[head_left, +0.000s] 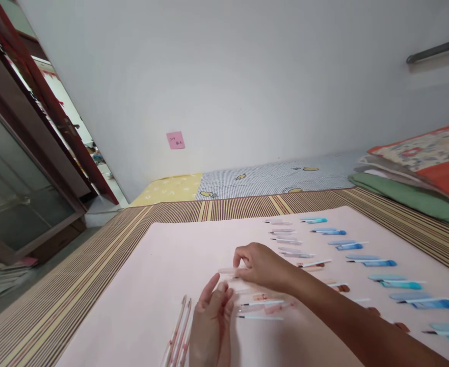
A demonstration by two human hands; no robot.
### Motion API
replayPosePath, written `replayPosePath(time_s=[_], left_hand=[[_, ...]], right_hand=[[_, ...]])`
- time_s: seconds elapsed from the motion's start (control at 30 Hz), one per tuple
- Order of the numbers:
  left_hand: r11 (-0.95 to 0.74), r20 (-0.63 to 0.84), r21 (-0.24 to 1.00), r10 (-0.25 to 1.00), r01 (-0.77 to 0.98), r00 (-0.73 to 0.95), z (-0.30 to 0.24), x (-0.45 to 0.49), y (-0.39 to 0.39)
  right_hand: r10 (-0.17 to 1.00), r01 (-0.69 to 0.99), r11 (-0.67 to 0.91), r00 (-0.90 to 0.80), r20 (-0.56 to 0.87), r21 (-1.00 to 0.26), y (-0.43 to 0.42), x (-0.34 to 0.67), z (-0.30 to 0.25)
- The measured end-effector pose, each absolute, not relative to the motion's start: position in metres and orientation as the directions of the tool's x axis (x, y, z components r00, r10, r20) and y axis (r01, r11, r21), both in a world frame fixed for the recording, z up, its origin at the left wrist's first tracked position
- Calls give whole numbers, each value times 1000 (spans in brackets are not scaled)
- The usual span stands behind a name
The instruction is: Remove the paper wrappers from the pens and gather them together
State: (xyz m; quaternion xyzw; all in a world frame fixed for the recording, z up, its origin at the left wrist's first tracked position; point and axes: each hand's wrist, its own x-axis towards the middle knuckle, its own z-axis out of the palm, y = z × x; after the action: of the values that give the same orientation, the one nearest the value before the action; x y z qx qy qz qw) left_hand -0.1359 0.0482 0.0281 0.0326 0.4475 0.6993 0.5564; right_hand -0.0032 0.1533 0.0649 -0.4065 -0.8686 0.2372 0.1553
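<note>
A pale, see-through pen piece (pixel 226 270), smeared by motion, points out leftward at the fingertips of the right hand (pixel 255 264); whether it is gripped or lying cannot be told. Just below lie loose pen parts: clear barrels with a pink section (pixel 273 308), roughly crosswise, and slim white refills, the nearest refill (pixel 260 318) flat with its dark tip pointing left. Left of the left hand (pixel 211 326), three slender pale pens (pixel 182 332) with pinkish markings lie close together, slanting nearly parallel.

Hands (pixel 260 265) among apparent pen parts (pixel 261 318)
</note>
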Motion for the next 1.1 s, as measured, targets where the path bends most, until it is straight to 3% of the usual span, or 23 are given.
replayPosePath(time_s=[0.17, 0.43, 0.53, 0.7, 0.77, 0.9, 1.1], left_hand=[[-35, -361, 676, 855, -736, -373, 22, -126, 48], [-9, -577, 364, 783, -931, -233, 27, -128, 54], [-18, -592, 323, 776, -946, -217, 25, -130, 55], [-28, -575, 303, 792, -953, -206, 25, -132, 54], [-14, -579, 287, 794, -958, -185, 24, -131, 55], [16, -596, 264, 789, -964, -150, 23, -126, 55], [43, -583, 254, 804, -966, -118, 27, -119, 54]], right_hand=[[780, 577, 538, -617, 104, -615, 125, 5, 71], [831, 553, 385, -556, 17, -738, 134, 43, 57], [831, 457, 305, -556, -1, -835, 142, 55, 39], [932, 392, 152, -364, -1, -907, 153, 67, 15], [919, 313, 116, -393, -17, -943, 150, 67, 14], [855, 126, 168, -513, 81, -978, 130, 59, 34], [874, 35, 218, -452, 179, -975, 106, 42, 71]])
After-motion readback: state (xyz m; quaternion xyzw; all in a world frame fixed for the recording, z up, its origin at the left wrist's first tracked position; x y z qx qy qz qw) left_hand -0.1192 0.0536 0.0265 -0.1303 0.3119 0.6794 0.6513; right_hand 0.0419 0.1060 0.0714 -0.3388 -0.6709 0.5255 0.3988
